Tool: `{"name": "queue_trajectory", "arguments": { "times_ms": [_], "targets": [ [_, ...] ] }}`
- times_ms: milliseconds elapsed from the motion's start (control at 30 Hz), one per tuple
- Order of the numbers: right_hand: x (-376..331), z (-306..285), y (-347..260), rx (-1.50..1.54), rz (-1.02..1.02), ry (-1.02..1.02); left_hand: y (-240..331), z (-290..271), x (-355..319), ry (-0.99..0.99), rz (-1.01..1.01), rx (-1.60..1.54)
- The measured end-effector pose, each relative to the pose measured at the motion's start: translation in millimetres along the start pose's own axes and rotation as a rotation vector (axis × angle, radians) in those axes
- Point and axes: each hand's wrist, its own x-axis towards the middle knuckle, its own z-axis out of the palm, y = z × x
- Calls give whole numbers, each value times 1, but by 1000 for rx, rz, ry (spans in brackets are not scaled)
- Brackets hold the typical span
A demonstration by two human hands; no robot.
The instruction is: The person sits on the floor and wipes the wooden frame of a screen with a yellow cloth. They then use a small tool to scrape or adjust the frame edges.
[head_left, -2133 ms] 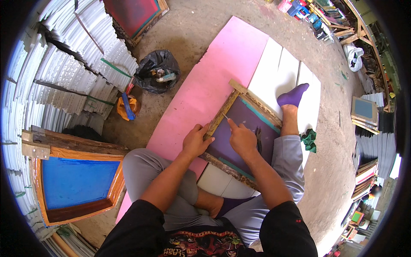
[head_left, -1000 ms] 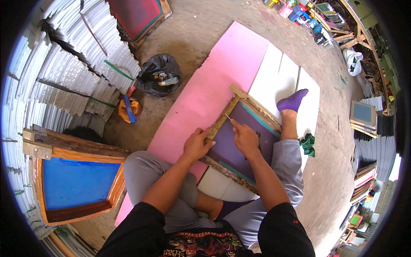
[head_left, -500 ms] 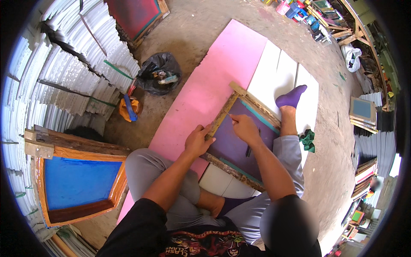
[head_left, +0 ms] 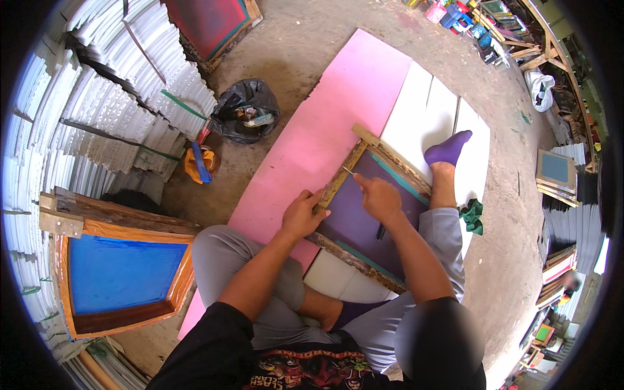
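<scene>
A wooden screen-printing frame point(head_left: 401, 167) with purple mesh point(head_left: 343, 218) and teal edging lies across the boards before me. My left hand point(head_left: 303, 213) closes round its left rail, near the lower corner, with the thumb over the inner edge. In my right fist point(head_left: 380, 200), above the mesh, is a slim tool point(head_left: 349, 170) with a thin metal shaft. Its tip is at the upper part of the left rail, and its dark handle end shows below the hand. Whether the tip touches the wood, I cannot tell.
Under the frame are a pink board point(head_left: 292, 143) and white boards point(head_left: 416, 97). A blue-mesh frame point(head_left: 123, 273) stands at the left by stacked corrugated sheets point(head_left: 104, 97). Further off sit a black bag point(head_left: 237, 123) and an orange item point(head_left: 193, 166). Green cloth point(head_left: 472, 216) lies beside my leg.
More of the tool's metal shaft shows beyond my right fist, its tip now over the left rail. My left hand keeps its grip. The whole view has shifted slightly.
</scene>
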Motion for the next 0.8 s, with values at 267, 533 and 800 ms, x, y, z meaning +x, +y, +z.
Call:
{"name": "queue_trajectory", "arguments": {
  "times_ms": [267,533,800],
  "targets": [
    [-7,11,15,97,-33,131,-4,2,1,-5,11,32],
    [-9,-3,-15,-157,-6,3,-6,5,-1,21,30,61],
    [-6,3,-10,-96,-3,-82,-3,2,-1,47,22,52]
  ]
}}
